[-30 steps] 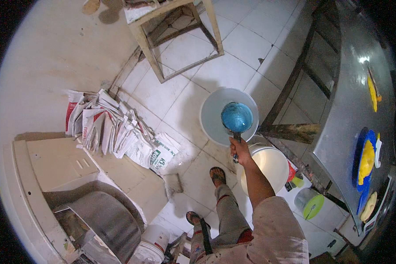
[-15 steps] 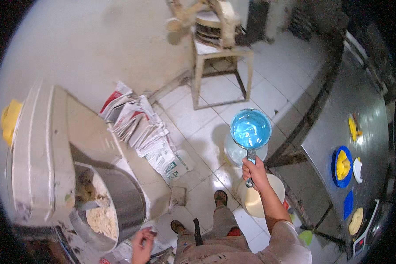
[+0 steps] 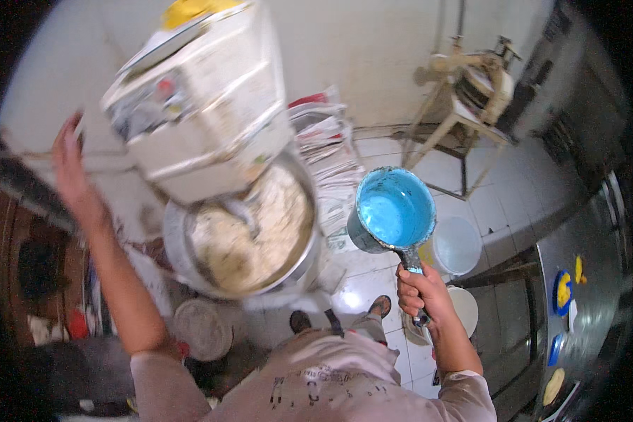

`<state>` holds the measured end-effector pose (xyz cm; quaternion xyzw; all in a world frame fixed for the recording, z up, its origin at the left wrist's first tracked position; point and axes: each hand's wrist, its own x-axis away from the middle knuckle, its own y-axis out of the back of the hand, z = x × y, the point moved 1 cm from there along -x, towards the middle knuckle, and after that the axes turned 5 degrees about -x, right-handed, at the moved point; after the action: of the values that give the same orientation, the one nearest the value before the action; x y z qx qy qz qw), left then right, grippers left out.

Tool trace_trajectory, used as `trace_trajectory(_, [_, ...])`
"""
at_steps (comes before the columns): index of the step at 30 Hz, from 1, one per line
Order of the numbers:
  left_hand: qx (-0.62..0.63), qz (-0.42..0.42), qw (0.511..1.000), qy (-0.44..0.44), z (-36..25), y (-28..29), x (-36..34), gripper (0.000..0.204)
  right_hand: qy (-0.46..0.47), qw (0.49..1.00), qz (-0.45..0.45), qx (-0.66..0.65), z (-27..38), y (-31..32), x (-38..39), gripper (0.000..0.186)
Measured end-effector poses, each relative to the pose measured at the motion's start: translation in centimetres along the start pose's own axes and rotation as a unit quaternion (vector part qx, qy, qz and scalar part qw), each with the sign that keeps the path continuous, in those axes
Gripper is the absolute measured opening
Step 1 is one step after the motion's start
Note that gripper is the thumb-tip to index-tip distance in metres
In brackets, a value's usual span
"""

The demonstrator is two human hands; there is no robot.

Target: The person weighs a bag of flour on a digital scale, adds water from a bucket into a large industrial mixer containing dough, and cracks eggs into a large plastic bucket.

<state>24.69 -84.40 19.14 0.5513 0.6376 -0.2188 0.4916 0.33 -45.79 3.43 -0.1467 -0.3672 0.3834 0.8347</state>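
Note:
My right hand (image 3: 423, 299) is closed round the dark handle of a blue dipper (image 3: 394, 207), held out over the floor with its mouth up. Its inside shines, and I cannot tell whether liquid is in it. On the left, my left hand (image 3: 76, 169) is raised beside the head of a large mixer (image 3: 207, 105), fingers stretched upward and slightly blurred, seemingly holding nothing. Below that head, the metal mixing bowl (image 3: 308, 260) holds pale, crumbly dough (image 3: 278, 211). A curved metal hook (image 3: 246, 218) reaches into the dough.
Stacked paper sacks (image 3: 323, 155) lie between mixer and wall. Pale buckets (image 3: 457, 246) stand beyond the dipper, and a lidded tub (image 3: 202, 330) sits below the bowl. A machine on a stand (image 3: 475, 105) is at the back. The metal table (image 3: 591, 281) on the right bears a blue dish.
The view has swung left, bringing the mixer toward the middle. My left hand has risen from low beside the bowl to the mixer head's side. The dipper stays in my right hand.

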Motion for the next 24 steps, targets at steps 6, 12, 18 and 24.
trace_trajectory(6, [0.14,0.125,0.978,0.092,6.0,-3.2,-3.9,0.06,-0.059,0.993,0.021,0.1,-5.8,-7.6,-0.3,0.017])
trace_trajectory(12, [0.183,0.214,0.954,0.1,6.6,-4.0,-4.4,0.058,-0.051,0.971,0.101,0.209,-9.3,-10.5,-3.4,0.016])
trace_trajectory(18, [0.006,0.173,0.985,-0.023,7.6,-4.5,-5.0,0.061,0.01,0.939,0.112,0.326,-12.8,-10.0,-8.6,0.017])
trace_trajectory(24, [-0.043,0.141,0.984,-0.1,9.3,-4.5,-5.3,0.058,0.098,0.884,0.116,0.442,-15.9,-8.7,-12.1,0.019])
